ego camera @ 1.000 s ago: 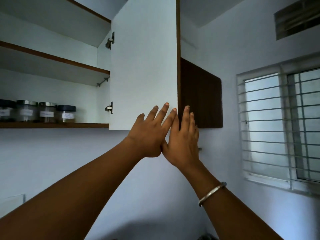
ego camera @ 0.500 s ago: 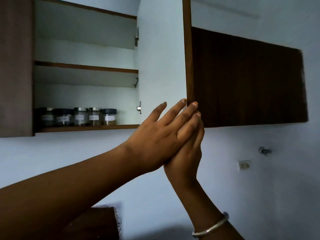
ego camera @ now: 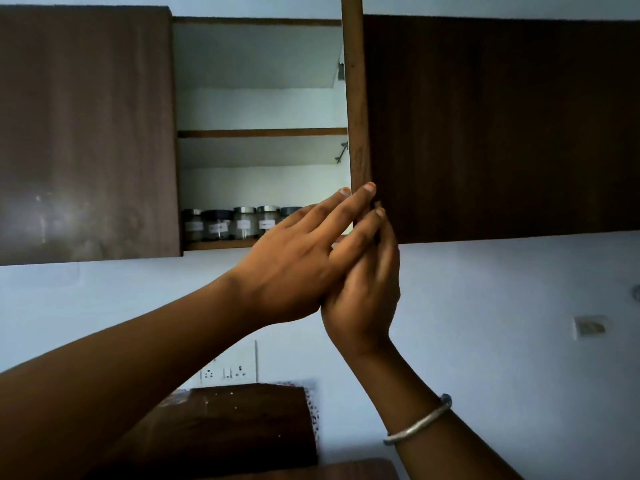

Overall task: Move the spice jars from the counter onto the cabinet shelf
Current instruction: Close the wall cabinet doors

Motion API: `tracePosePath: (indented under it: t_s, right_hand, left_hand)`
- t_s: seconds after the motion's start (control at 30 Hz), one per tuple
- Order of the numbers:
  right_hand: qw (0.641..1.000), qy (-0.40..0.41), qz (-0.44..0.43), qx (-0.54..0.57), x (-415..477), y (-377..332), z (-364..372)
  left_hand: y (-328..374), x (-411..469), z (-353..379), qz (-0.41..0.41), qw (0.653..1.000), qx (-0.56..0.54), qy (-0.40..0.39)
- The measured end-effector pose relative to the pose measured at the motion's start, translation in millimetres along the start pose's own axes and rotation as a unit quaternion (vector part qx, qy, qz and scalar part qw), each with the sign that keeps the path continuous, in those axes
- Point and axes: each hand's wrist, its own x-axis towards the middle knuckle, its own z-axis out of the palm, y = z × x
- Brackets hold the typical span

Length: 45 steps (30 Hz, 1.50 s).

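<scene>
With the cabinet door (ego camera: 356, 109) swung nearly edge-on to my head camera, I see both hands raised to its lower end: the left hand (ego camera: 294, 268) lies flat with fingers extended against the door's edge, grasping nothing, and the right hand (ego camera: 363, 292) presses flat beside it, its wrist wearing a metal bangle (ego camera: 420, 422). The spice jars (ego camera: 235, 223) stand in a row along the front edge of the bottom cabinet shelf (ego camera: 214, 244).
</scene>
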Motion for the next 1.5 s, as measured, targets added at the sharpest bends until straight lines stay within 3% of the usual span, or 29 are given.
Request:
tracePosePath:
  t_s: [0.2, 0.3, 0.43, 0.5, 0.57, 0.77, 0.9, 1.1, 1.5]
  right_hand:
    - [0.986, 0.041, -0.085, -0.138, -11, -5, 42]
    - [0.995, 0.041, -0.036, -0.079, -19, -14, 66]
    - [0.993, 0.013, -0.020, -0.115, -40, -30, 108]
    - [0.986, -0.013, -0.055, -0.157, -53, -31, 130]
    - [0.955, -0.082, -0.110, -0.264, -65, -26, 154]
    - [0.961, -0.135, -0.018, -0.241, -90, -14, 229]
    - [0.912, -0.213, -0.045, -0.347, -96, -2, 268]
    - [0.794, -0.247, -0.213, -0.513, -94, 12, 313]
    - [0.736, -0.359, -0.166, -0.550, -103, 78, 370]
  left_hand:
    - [-35, -33, 0, -0.026, 0.999, -0.013, 0.015]
    - [-53, -51, 9, -0.030, 0.999, -0.020, 0.039]
    - [-93, -86, 26, -0.030, 0.997, -0.053, 0.055]
    - [-112, -106, 36, -0.038, 0.996, -0.069, 0.046]
    - [-131, -128, 48, -0.049, 0.994, -0.088, 0.032]
    - [-189, -183, 95, -0.081, 0.988, -0.128, -0.016]
    - [-217, -206, 129, -0.112, 0.975, -0.185, -0.053]
    - [-247, -223, 174, -0.155, 0.950, -0.258, -0.077]
    - [-278, -237, 243, -0.207, 0.954, -0.175, -0.131]
